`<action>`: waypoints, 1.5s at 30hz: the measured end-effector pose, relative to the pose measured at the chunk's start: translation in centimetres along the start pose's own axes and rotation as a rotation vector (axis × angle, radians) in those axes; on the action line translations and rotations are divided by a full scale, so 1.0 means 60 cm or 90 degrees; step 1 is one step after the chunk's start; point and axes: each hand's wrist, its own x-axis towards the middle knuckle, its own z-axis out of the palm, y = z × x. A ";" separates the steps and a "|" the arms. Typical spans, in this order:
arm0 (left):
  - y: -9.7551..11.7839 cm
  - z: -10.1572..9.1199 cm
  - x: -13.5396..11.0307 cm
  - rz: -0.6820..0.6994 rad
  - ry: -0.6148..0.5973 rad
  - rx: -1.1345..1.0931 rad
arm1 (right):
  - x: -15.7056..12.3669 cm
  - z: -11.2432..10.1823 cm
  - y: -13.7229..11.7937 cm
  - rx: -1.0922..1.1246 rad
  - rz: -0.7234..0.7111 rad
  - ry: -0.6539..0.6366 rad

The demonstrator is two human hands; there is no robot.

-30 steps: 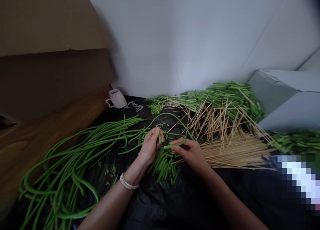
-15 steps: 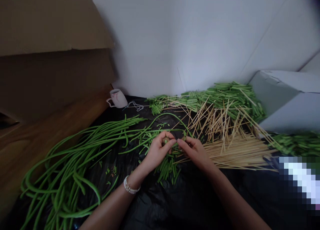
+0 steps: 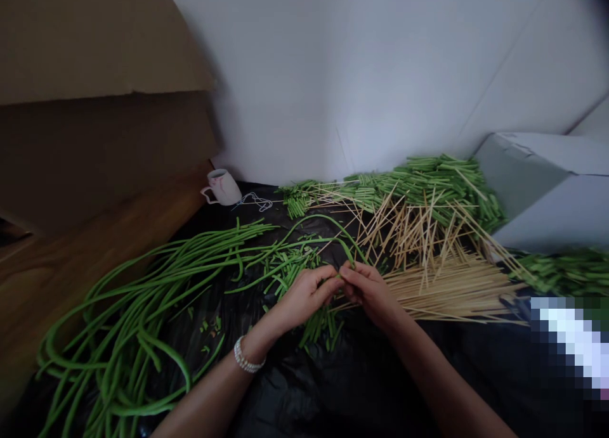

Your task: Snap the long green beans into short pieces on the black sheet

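My left hand and my right hand meet at the centre, fingertips pressed together on one end of a long green bean. This bean arches up and away from my fingers, then bends left toward the other beans. Both hands are closed, and the bean's tip is mostly hidden between the fingers. Short cut bean pieces lie just below and behind my hands. Left of them spreads a heap of whole long beans. A white bracelet circles my left wrist.
Thin wooden skewers lie to the right, some crossing bean pieces piled along the wall. A white mug with strings beside it stands at the back left. Cardboard box left, white box right; black plastic sheet underneath.
My hands have come closer together, fingertips now pinching at the same spot. My left fingers have closed in and turned downward; my right hand has shifted slightly left.
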 end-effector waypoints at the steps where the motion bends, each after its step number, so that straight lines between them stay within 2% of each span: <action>1: -0.001 0.002 0.000 0.012 0.018 0.012 | 0.001 0.002 0.003 0.058 0.015 -0.001; 4: -0.003 0.007 0.001 0.046 0.069 0.044 | 0.002 0.009 0.006 0.181 0.039 -0.016; 9: -0.009 0.012 -0.001 0.109 0.123 0.075 | 0.000 0.016 0.007 0.297 0.065 -0.062; 17: -0.021 0.013 -0.003 0.162 0.132 0.126 | -0.002 0.016 0.009 0.328 0.067 -0.104; 20: -0.017 0.010 -0.003 0.140 0.105 0.139 | 0.000 0.015 0.008 0.268 0.050 -0.079; 25: -0.013 0.007 -0.004 0.081 0.088 0.148 | 0.002 0.009 0.004 0.047 0.004 0.037; 30: -0.022 0.010 -0.001 0.107 0.091 0.178 | 0.001 0.006 -0.005 -0.176 -0.103 0.073; 32: -0.021 0.009 0.000 0.114 0.082 0.162 | 0.002 0.003 -0.005 -0.212 -0.119 0.073; 34: -0.015 0.007 0.000 0.111 0.063 0.149 | 0.002 0.001 -0.002 -0.176 -0.074 0.039; 37: -0.002 -0.001 -0.001 0.111 0.024 0.119 | 0.002 0.000 0.004 -0.038 0.008 -0.020; 40: 0.006 -0.008 -0.001 0.104 -0.001 0.071 | 0.000 0.004 0.008 0.096 0.035 -0.058; 45: 0.004 -0.008 -0.002 0.065 -0.003 -0.049 | -0.001 0.011 0.007 0.228 0.083 -0.094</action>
